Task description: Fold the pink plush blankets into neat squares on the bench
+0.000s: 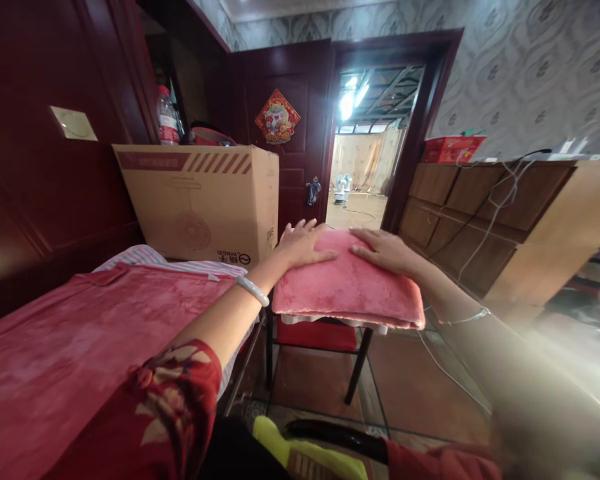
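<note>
A folded pink plush cloth [350, 283] lies in front of me on top of a pale layer, over a red-seated chair [315, 335] with dark legs. My left hand [305, 245] rests on the far left part of the cloth, fingers spread and pointing away. On the far right part lies my right hand [384, 251], palm down with its fingers stretched out. Neither hand grips the cloth. To my left, another pink fabric piece [105, 320] is spread flat over a striped cloth [140, 256].
A large cardboard box [195, 207] stands behind the spread fabric, with a bottle [167, 120] on it. Wooden drawers [460, 200] at right carry a red basket [453, 148] and hanging cables. Beyond the doorway stands a fan [341, 188]. Black curved armrest [337, 439] lies near me.
</note>
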`<action>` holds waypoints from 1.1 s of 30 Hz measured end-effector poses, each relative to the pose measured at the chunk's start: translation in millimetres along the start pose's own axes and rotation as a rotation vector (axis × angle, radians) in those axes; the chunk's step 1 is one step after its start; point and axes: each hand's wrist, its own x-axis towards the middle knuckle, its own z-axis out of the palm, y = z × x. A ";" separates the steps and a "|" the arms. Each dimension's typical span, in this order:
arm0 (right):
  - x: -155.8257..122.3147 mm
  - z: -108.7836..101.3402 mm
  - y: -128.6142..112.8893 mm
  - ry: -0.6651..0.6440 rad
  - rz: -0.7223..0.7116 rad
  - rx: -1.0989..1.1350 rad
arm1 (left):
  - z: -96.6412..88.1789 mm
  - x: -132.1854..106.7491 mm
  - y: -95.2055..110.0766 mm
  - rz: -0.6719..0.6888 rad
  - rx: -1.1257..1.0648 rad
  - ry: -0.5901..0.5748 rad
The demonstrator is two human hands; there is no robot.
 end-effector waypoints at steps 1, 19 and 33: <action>-2.1 4.0 -3.0 -0.027 -0.021 -0.003 | 4.6 -2.8 1.4 0.022 0.030 -0.027; -10.0 18.0 -4.3 -0.039 -0.034 -0.071 | 13.7 -24.1 -10.8 0.122 0.118 0.033; -6.0 12.5 -2.8 -0.084 -0.004 -0.120 | -6.4 -112.5 -64.8 0.010 -0.002 -0.059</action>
